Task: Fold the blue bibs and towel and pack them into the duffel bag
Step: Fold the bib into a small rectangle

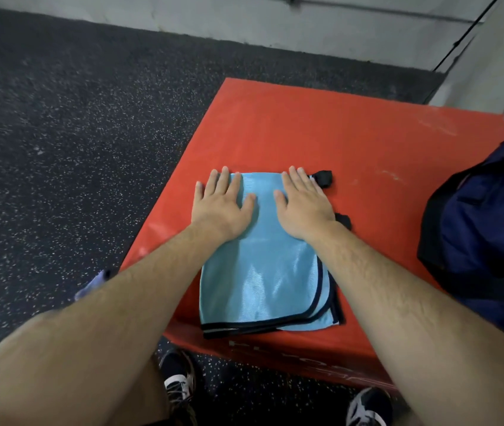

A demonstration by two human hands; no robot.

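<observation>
I'm pressing my left hand [220,207] and right hand [303,207] flat, fingers straight, on the folded blue bib [260,278] lying on the red worktop [306,127], near the navy duffel bag [475,216].

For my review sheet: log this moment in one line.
step: pressing fold | left hand: flat on blue bib | right hand: flat on bib | duffel bag: at right
</observation>
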